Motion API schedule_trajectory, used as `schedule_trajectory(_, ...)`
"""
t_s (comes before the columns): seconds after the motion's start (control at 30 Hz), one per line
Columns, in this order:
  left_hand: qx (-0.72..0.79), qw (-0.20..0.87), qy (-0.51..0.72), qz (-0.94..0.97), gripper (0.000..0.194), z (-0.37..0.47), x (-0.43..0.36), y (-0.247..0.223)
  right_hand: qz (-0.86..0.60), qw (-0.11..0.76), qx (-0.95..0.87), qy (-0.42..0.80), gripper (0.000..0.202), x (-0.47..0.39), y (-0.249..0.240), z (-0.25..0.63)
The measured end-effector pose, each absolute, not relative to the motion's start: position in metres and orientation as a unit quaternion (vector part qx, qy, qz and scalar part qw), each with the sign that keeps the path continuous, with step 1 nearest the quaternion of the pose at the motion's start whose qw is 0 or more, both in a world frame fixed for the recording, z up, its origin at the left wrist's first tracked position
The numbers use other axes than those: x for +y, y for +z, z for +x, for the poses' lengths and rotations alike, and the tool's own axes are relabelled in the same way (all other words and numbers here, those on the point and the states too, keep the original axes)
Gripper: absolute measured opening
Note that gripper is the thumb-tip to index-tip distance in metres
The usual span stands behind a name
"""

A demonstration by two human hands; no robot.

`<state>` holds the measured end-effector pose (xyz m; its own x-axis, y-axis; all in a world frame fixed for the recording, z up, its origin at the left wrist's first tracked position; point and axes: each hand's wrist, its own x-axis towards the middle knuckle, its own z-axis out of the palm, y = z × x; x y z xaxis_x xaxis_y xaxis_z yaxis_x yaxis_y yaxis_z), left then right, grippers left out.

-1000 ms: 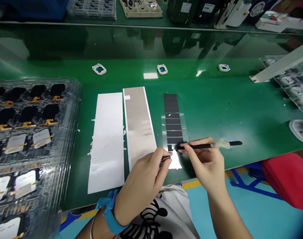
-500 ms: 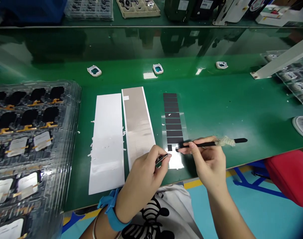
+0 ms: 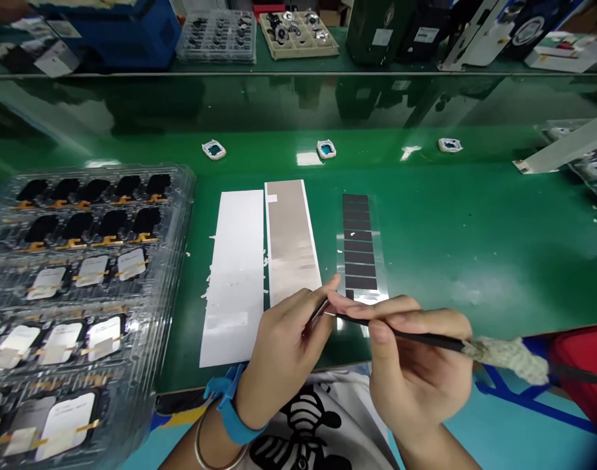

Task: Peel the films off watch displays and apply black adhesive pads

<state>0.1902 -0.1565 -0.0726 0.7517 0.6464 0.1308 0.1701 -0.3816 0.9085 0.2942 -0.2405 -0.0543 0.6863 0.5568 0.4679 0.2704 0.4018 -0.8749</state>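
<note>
Both hands lifted off the black sticker strip (image 3: 360, 251): right hand (image 3: 416, 372) gripping black tweezers (image 3: 426, 339), tip brought against the small metal part (image 3: 321, 309) pinched in left hand (image 3: 283, 352), suggesting 1 sticker transferring.

A green table (image 3: 475, 222) bears a white sheet (image 3: 234, 274), a grey sheet (image 3: 291, 238) and black strip (image 3: 358, 245).

We count two hands, the left hand (image 3: 283, 352) and the right hand (image 3: 416, 372), one black stick (image 3: 426, 339), two long pale sheets (image 3: 234, 274), one strip of dark patches (image 3: 360, 248), and three little white frames (image 3: 213, 150).
</note>
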Motion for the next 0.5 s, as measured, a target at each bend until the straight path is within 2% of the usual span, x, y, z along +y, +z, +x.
schedule_trajectory(0.13, 0.250, 0.501, 0.246, 0.791, 0.049, 0.185, -0.154, -0.072, -0.535, 0.748, -0.385, 0.079, 0.027, -0.232, -0.060, 0.287)
schedule_trajectory(0.5, 0.245, 0.535, 0.255, 0.767, 0.047, 0.184, -0.153, -0.074, -0.560, 0.740, -0.366, 0.069, 0.024, -0.227, -0.067, 0.285)
